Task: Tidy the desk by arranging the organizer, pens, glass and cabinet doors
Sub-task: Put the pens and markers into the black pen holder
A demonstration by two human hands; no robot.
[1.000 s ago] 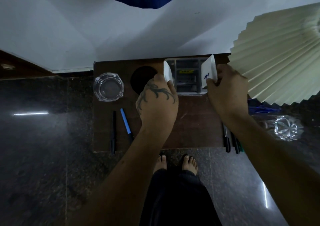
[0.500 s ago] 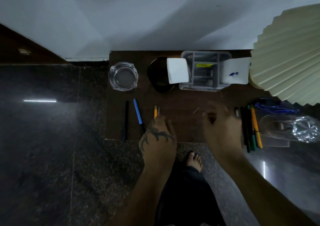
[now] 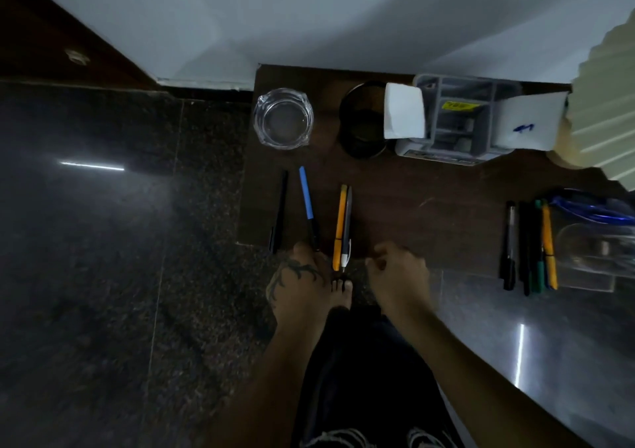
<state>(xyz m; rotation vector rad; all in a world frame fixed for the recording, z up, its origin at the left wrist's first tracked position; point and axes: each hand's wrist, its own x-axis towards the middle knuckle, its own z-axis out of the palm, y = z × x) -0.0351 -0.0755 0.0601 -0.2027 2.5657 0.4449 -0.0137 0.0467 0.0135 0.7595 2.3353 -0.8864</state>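
The grey organizer point(image 3: 460, 121) stands at the upper right of the frame, against the back edge of the dark wooden table point(image 3: 412, 207). Its compartments are open to the camera; one carries a yellow label point(image 3: 459, 105), and what else lies inside is too dim to tell. Two white flaps stick out from its sides: the left flap point(image 3: 403, 111) reaches over the rim of a black cup point(image 3: 360, 128) standing just beside the organizer, and the right flap point(image 3: 529, 123) bears a blue mark. What the cup holds cannot be made out. Left of the cup sits a clear glass dish point(image 3: 283, 118) with nothing visible in it.

Lower on the table, left of centre, lie a black pen point(image 3: 280, 214), a blue pen point(image 3: 307, 200) and, touching side by side, an orange pen point(image 3: 340, 224) and a grey pen point(image 3: 347, 226). At the right edge a bunch of pens point(image 3: 529, 245) lies close together, next to a clear plastic container point(image 3: 598, 251).

The left hand point(image 3: 299, 282), tattooed on the back, hovers at the table's near edge just left of the orange pen, fingers loosely curled and gripping nothing. The right hand point(image 3: 398, 276) is just right of that pair, also loosely curled and holding nothing. A pleated cream lampshade point(image 3: 608, 104) fills the right border.
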